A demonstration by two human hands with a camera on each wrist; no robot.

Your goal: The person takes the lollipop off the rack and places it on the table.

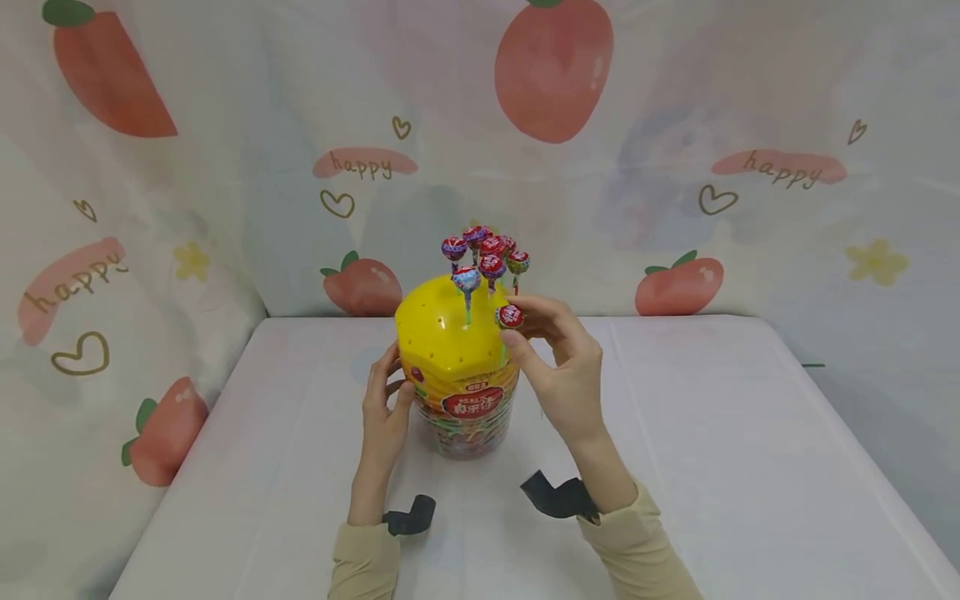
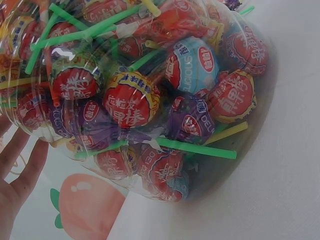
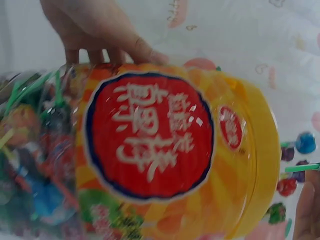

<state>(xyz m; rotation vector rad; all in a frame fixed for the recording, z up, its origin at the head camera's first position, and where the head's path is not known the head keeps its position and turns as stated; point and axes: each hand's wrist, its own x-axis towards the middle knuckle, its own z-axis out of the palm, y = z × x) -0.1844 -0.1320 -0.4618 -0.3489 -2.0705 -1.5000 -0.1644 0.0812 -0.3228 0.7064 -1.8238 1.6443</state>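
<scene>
A clear jar of lollipops (image 1: 468, 437) stands upright on the table under a domed yellow lid (image 1: 431, 321) dotted with small holes. My left hand (image 1: 384, 421) holds the jar's left side, thumb toward the front and fingers round behind. At the lid's right side, my right hand (image 1: 566, 371) pinches a red-wrapped lollipop (image 1: 511, 316) between thumb and fingers; its green stick (image 3: 302, 168) shows in the right wrist view. Several wrapped lollipops (image 1: 491, 267) stand up from the lid's top. Through the jar wall, the left wrist view shows many more lollipops (image 2: 131, 100) lying jumbled.
A white cloth-covered table (image 1: 675, 450) spreads around the jar. Behind it hangs a pale curtain (image 1: 480, 183) printed with strawberries and the word happy. Black straps (image 1: 558, 497) sit at both wrists, by the beige sleeves (image 1: 637, 550).
</scene>
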